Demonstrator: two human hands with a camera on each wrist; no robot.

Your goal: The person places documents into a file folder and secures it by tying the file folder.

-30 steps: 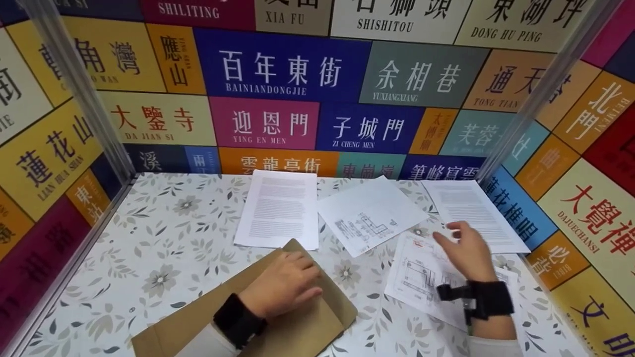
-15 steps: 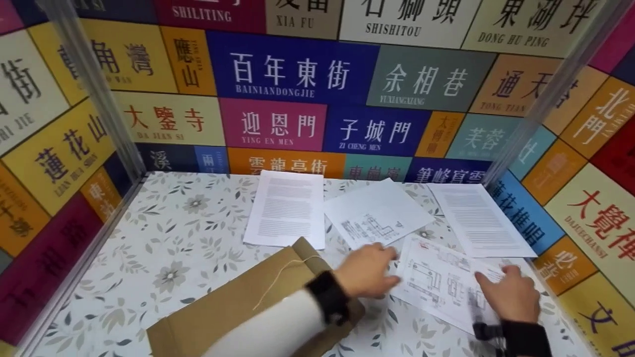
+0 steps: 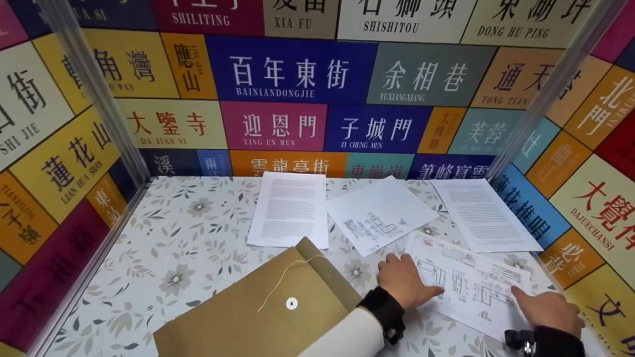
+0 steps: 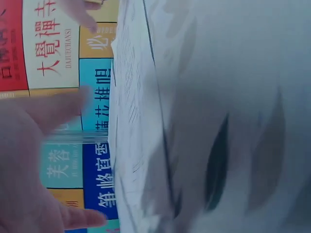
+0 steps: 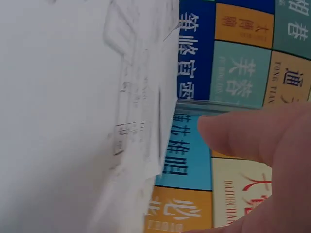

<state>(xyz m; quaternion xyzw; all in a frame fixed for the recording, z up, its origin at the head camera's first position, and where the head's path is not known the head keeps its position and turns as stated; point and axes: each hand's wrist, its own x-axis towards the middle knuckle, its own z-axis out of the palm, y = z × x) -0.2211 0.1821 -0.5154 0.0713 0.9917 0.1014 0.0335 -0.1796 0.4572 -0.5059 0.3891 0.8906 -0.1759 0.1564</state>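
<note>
A wall of coloured place-name panels [image 3: 290, 69] stands at the far side of your white, leaf-patterned counter [image 3: 193, 230]. The printed technical drawing [image 3: 461, 278] lies flat on the right of that counter, between your two hands, its long axis slanting from far left to near right. Your left hand [image 3: 404, 282] is at its left end, fingers spread, thumb set wide and reaching right over the print. Your right hand [image 3: 548, 312] is at the right end, its thumb apart from the fingers and turned left towards the sheet. Your left thumb reaches further in, so I'd judge that hand nearer the drawing's middle. Neither hand grips anything; whether your fingers touch the paper, the blurred wrist views don't settle. The brown string-tie envelope [image 3: 238, 303] lies left of your left hand, and a text page [image 3: 488, 215] just beyond the drawing, far right.
</note>
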